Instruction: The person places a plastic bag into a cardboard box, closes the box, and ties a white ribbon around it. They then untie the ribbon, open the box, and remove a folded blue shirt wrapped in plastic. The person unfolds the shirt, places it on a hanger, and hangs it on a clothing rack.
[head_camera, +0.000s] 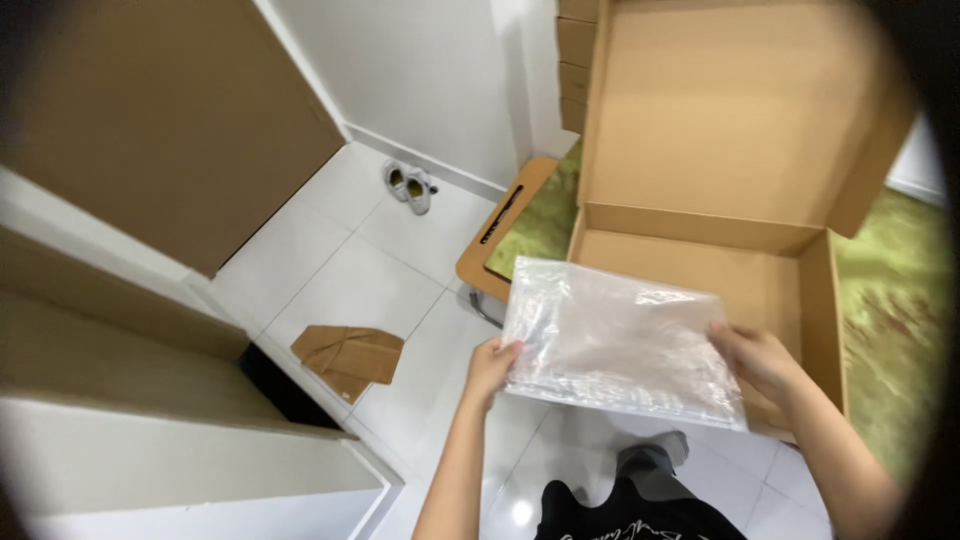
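Head view: left hand and right hand are each gripping an opposite edge of a clear plastic bag, fingers closed, keeping it flat and level over the open cardboard mailer box.

Home entryway, white tiled floor, shoes by wall, wooden door, green rug

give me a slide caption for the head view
Both hands, left hand and right hand, hold a clear plastic bag over an open cardboard box.
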